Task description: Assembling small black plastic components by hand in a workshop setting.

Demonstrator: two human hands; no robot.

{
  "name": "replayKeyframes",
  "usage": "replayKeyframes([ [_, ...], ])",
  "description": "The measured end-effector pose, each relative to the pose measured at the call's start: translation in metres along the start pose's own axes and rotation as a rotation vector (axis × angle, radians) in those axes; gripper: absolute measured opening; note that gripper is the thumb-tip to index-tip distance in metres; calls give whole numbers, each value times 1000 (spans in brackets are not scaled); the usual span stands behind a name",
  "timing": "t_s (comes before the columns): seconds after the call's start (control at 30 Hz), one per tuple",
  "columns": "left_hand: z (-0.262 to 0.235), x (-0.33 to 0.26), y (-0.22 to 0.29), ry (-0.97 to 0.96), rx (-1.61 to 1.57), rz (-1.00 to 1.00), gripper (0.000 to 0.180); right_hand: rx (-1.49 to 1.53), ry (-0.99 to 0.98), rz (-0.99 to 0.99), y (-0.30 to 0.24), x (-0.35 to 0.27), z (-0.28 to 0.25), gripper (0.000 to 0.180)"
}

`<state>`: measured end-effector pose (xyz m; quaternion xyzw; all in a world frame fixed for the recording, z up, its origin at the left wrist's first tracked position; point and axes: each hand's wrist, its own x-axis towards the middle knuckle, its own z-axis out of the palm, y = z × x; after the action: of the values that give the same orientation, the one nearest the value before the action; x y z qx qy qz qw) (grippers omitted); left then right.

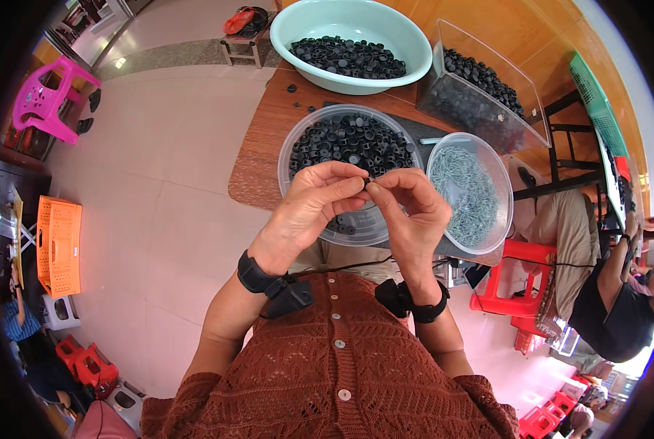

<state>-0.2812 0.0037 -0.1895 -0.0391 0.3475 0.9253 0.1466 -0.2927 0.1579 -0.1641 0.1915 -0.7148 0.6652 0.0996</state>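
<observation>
Black plastic piece (368, 181) pinched between my left hand (314, 205) and right hand (413, 212) — a slip, I judge, drops it into the round tub (297, 135) beneath them.

Setting: a small manual assembly workshop. Evidence: a wooden counter (264, 139) carries bulk part containers, namely a pale green basin (305, 29) at 12 o'clock, a clear round tub (292, 139) of black plastic parts at centre, and a round tub of metal pieces (488, 227) at 3 o'clock. Orange crate (57, 245) at 9 o'clock; red plastic stools (513, 285) at 4 o'clock; another seated worker (619, 307) there.
</observation>
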Motion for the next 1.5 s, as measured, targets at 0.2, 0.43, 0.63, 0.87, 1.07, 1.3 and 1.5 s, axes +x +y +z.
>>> replayKeyframes([
  [0.2, 2, -9, -16, 36, -60, -50, 13, 53, 0, 57, 5, -19, 4, 21],
  [0.43, 6, -14, -30, 46, 1, -233, 15, -38, 6, 78, 16, -39, -11, 26],
  [0.63, -37, -23, 19, 408, 708, 286, 12, 127, 93, 304, 19, -39, -29, 22],
  [0.87, -49, -29, 10, 497, 1343, 357, 15, 176, 107, 322, 29, -40, -32, 21],
  [1.07, -45, -21, -4, 486, 1545, 486, 19, 241, 59, 396, 32, -46, -28, 21],
  [1.3, -39, -21, -4, 514, 1259, 518, 20, 269, 83, 444, 30, -48, -35, 23],
  [1.5, -7, -20, 1, 232, 660, 264, 20, 449, 18, 468, 21, -41, -30, 25],
])
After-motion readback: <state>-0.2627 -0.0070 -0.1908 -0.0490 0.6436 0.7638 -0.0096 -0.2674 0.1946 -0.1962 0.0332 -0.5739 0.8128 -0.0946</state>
